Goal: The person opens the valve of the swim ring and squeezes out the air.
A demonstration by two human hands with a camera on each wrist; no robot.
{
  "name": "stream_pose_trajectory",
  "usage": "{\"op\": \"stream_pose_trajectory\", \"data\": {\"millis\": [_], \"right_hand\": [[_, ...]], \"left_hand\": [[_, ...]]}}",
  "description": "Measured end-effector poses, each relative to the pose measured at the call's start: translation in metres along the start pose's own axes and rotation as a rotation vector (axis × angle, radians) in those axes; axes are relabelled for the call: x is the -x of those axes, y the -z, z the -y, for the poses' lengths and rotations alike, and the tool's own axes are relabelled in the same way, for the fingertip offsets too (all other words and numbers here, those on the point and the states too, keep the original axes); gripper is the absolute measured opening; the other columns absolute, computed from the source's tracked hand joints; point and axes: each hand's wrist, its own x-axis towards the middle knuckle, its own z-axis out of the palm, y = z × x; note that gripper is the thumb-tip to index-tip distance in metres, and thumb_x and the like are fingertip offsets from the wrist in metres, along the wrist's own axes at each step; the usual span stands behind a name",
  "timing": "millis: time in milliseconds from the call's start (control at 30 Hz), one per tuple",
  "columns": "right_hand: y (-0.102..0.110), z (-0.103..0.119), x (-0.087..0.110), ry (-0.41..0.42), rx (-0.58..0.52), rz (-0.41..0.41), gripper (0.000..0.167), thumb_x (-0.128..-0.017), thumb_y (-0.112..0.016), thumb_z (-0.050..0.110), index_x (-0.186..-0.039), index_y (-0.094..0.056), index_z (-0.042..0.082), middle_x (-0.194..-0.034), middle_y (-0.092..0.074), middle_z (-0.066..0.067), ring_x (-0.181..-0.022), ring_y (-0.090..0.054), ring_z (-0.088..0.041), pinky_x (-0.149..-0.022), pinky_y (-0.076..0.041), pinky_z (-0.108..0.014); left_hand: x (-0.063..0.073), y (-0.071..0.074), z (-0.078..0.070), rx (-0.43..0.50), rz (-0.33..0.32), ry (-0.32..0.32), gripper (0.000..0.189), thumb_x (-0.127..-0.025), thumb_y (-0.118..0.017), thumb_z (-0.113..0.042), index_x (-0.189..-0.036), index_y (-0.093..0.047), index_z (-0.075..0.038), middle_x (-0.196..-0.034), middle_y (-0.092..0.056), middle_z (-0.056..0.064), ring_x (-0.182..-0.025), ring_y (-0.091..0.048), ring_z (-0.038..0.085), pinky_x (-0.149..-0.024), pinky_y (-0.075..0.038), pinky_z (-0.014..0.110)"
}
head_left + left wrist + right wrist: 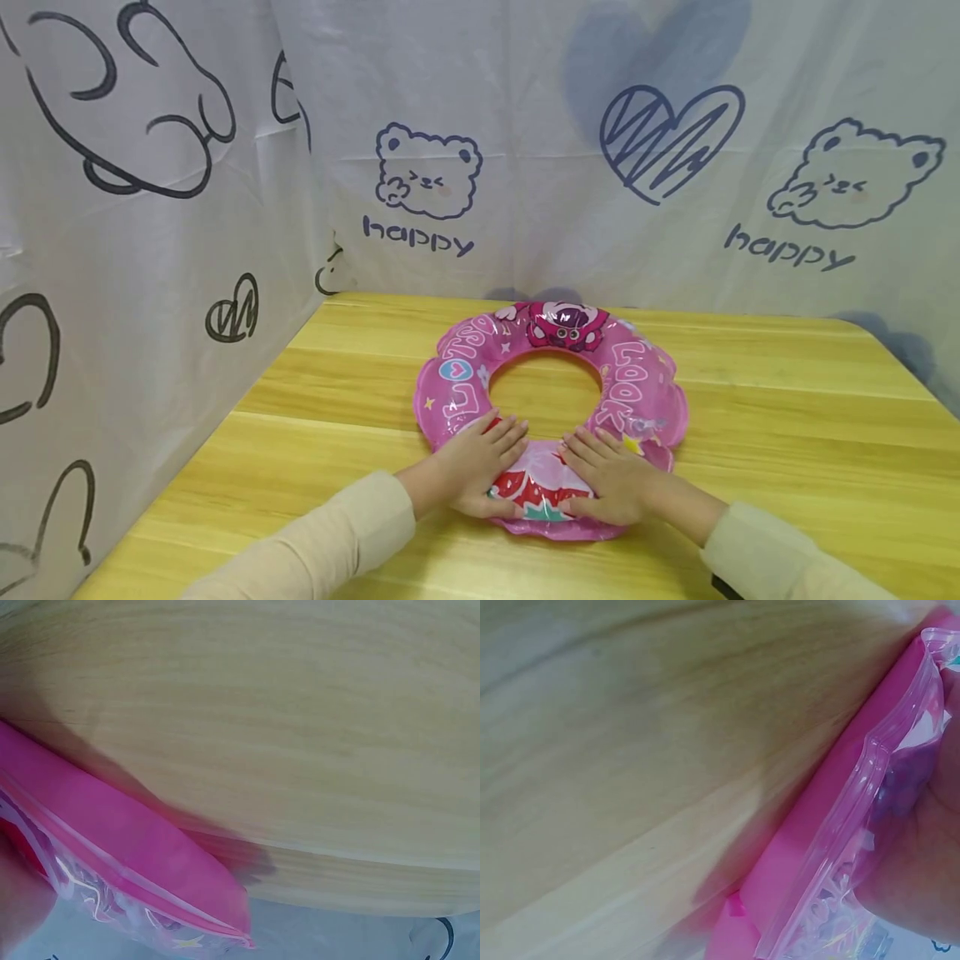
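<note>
A pink inflatable swim ring (pixel 645 383) lies flat on the wooden table, with a bear picture at its far side and a strawberry print at its near side. On the near left part of the ring rests my left hand (pixel 483 467), fingers extended toward the hole. My right hand (pixel 611 479) presses the near right part in the same way, its thumb pointing at the other thumb. Both palms touch the top surface. In the left wrist view the ring's pink side (pixel 135 825) shows; the right wrist view has its seam (pixel 840 817) beside the palm.
The yellow wood-grain table (pixel 787 433) extends around the ring. White cloth with bear and heart drawings hangs behind the table (pixel 540 208) and along its left side (pixel 172 250).
</note>
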Motion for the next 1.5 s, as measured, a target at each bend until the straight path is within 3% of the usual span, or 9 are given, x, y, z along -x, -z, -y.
{"op": "stream_pose_trajectory", "data": {"millis": [333, 533, 700, 967, 1200, 1367, 1500], "right_hand": [[-0.009, -0.002, -0.003, 0.012, 0.096, -0.049, 0.078, -0.089, -0.044, 0.059, -0.141, -0.036, 0.001, -0.15, -0.029, -0.018, -0.141, -0.02, -0.035, -0.116, -0.014, -0.05], [-0.004, 0.003, 0.0, 0.003, 0.083, -0.045, 0.078, -0.089, -0.044, 0.057, -0.141, -0.035, 0.0, -0.151, -0.028, -0.019, -0.142, -0.019, -0.036, -0.116, -0.014, -0.051], [-0.004, 0.002, 0.0, 0.006, 0.082, -0.029, 0.077, -0.09, -0.045, 0.055, -0.142, -0.034, 0.0, -0.151, -0.026, -0.019, -0.142, -0.019, -0.036, -0.116, -0.014, -0.051], [-0.015, -0.007, -0.001, 0.032, 0.016, -0.05, 0.082, -0.089, -0.043, 0.059, -0.143, -0.029, -0.001, -0.153, -0.022, -0.019, -0.142, -0.015, -0.037, -0.116, -0.012, -0.053], [-0.025, -0.014, -0.005, 0.03, 0.0, -0.063, 0.082, -0.09, -0.042, 0.06, -0.145, -0.026, 0.001, -0.154, -0.019, -0.018, -0.143, -0.013, -0.035, -0.116, -0.012, -0.052], [-0.03, -0.017, -0.006, 0.023, 0.007, -0.08, 0.079, -0.09, -0.043, 0.057, -0.145, -0.026, 0.003, -0.155, -0.018, -0.016, -0.143, -0.013, -0.034, -0.116, -0.012, -0.051], [-0.032, -0.018, -0.007, 0.031, 0.007, -0.095, 0.078, -0.09, -0.044, 0.055, -0.145, -0.027, 0.002, -0.154, -0.018, -0.017, -0.143, -0.014, -0.034, -0.116, -0.012, -0.051]], "left_hand": [[0.001, 0.002, -0.003, -0.04, 0.025, 0.007, 0.091, -0.082, -0.023, -0.078, -0.147, -0.027, -0.014, -0.155, -0.02, 0.006, -0.143, -0.021, 0.021, -0.118, -0.015, 0.038], [0.001, 0.005, -0.005, -0.076, 0.049, 0.024, 0.093, -0.081, -0.021, -0.08, -0.148, -0.026, -0.015, -0.155, -0.019, 0.005, -0.143, -0.019, 0.02, -0.118, -0.015, 0.037], [0.0, 0.005, -0.003, -0.037, 0.059, 0.023, 0.093, -0.081, -0.022, -0.08, -0.148, -0.025, -0.015, -0.156, -0.018, 0.005, -0.144, -0.018, 0.021, -0.118, -0.013, 0.038], [0.001, 0.003, 0.005, 0.148, -0.026, 0.017, 0.095, -0.08, -0.033, -0.078, -0.147, -0.025, -0.011, -0.156, -0.018, 0.007, -0.145, -0.013, 0.022, -0.119, -0.008, 0.042], [0.0, 0.011, 0.009, 0.09, -0.13, 0.005, 0.102, -0.077, -0.035, -0.08, -0.147, -0.024, -0.007, -0.156, -0.016, 0.012, -0.145, -0.01, 0.028, -0.117, -0.004, 0.052], [-0.003, 0.02, 0.003, 0.183, -0.188, 0.006, 0.1, -0.077, -0.042, -0.077, -0.146, -0.028, -0.006, -0.155, -0.019, 0.013, -0.144, -0.012, 0.03, -0.116, -0.006, 0.055], [-0.009, 0.017, -0.005, 0.228, -0.169, 0.023, 0.104, -0.076, -0.04, -0.079, -0.146, -0.025, -0.004, -0.155, -0.018, 0.014, -0.144, -0.014, 0.03, -0.116, -0.01, 0.052]]}}
